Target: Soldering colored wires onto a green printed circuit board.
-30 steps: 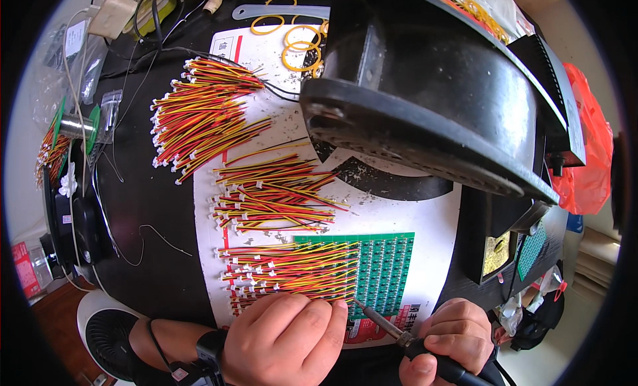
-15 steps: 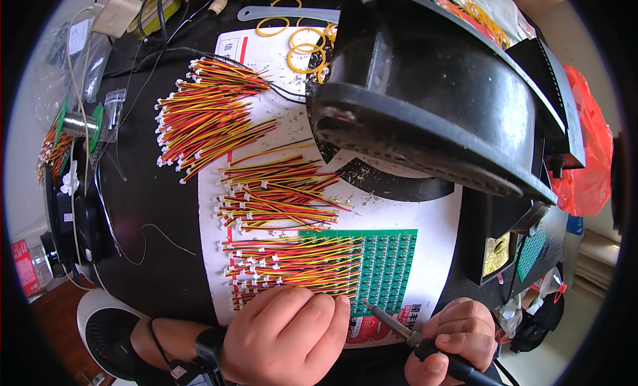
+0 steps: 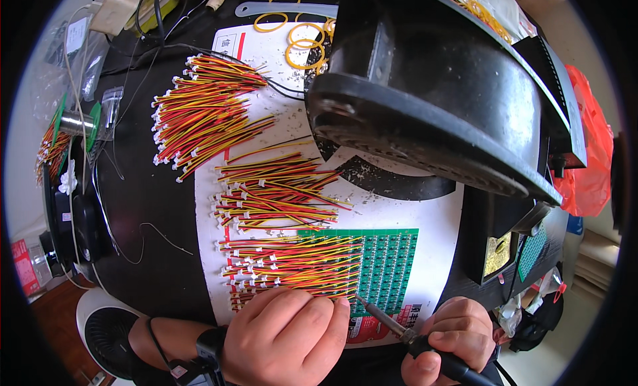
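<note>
The left hand [image 3: 286,336] is laid flat, fingers together and bent, on the near ends of a row of red, yellow and black wires [image 3: 292,266]; the wires are pressed down under the fingertips, not gripped. The right hand [image 3: 455,343] is closed around the dark handle of a soldering iron [image 3: 399,329], and its thin tip is pointed left and far, toward the near edge of the green circuit board [image 3: 382,270].

Compared with one second ago, the tip has been carried a little to the right along the board edge, and the left hand has been shifted with it (only slightly). From this it is judged that one joint was finished and the next wire in the row is being taken. Whether the tip touches the board now cannot be told.

The board is placed on a white sheet [image 3: 432,213]. Farther away two more bundles of the same wires [image 3: 206,113] are spread, and a large black fan housing [image 3: 438,100] is seen at the far right. Yellow rubber bands [image 3: 302,44] are scattered at the far side.
</note>
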Tool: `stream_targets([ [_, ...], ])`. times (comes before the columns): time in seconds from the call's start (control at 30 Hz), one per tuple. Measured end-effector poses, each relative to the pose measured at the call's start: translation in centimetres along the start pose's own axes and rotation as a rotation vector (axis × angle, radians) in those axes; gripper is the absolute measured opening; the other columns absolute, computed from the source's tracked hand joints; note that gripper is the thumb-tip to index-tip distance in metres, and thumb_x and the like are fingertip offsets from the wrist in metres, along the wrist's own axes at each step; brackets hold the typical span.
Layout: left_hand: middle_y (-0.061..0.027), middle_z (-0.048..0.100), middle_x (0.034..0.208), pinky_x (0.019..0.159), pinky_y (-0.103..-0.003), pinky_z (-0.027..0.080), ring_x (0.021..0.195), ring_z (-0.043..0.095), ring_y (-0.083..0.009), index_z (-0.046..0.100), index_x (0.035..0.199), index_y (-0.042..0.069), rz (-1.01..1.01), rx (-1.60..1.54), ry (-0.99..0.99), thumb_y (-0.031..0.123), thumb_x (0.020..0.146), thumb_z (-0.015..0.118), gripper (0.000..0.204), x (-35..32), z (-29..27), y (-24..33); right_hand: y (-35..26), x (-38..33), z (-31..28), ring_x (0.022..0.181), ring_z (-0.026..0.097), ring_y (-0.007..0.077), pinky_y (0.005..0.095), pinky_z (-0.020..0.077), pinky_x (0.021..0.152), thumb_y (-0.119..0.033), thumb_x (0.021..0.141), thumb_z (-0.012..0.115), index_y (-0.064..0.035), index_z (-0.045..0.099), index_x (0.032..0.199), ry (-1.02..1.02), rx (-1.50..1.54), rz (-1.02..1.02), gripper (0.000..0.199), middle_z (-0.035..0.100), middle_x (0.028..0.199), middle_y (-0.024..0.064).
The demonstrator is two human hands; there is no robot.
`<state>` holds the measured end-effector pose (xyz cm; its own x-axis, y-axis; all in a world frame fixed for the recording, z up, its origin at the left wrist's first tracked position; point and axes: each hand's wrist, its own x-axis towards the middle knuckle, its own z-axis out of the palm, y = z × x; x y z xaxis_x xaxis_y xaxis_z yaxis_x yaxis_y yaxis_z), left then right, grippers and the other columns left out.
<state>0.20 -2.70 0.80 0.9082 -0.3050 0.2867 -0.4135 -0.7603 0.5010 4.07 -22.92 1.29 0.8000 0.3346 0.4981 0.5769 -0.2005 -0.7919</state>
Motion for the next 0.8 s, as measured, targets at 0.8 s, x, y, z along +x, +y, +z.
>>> stream_targets([
  [0.8, -0.0078, 0.061, 0.073, 0.054, -0.031, 0.052, 0.062, 0.06, -0.0217, 0.071, 0.085, -0.003, 0.008, -0.015, 0.001, 0.0, 0.066, 0.067, 0.02, 0.1, 0.0, -0.3, 0.9, -0.5, 1.3, 0.042, 0.045, 0.0161, 0.0275, 0.0364, 0.042, -0.01, 0.081, 0.065, 0.0063, 0.055, 0.08, 0.187, 0.031, -0.103, 0.019, 0.049, 0.055, 0.008],
])
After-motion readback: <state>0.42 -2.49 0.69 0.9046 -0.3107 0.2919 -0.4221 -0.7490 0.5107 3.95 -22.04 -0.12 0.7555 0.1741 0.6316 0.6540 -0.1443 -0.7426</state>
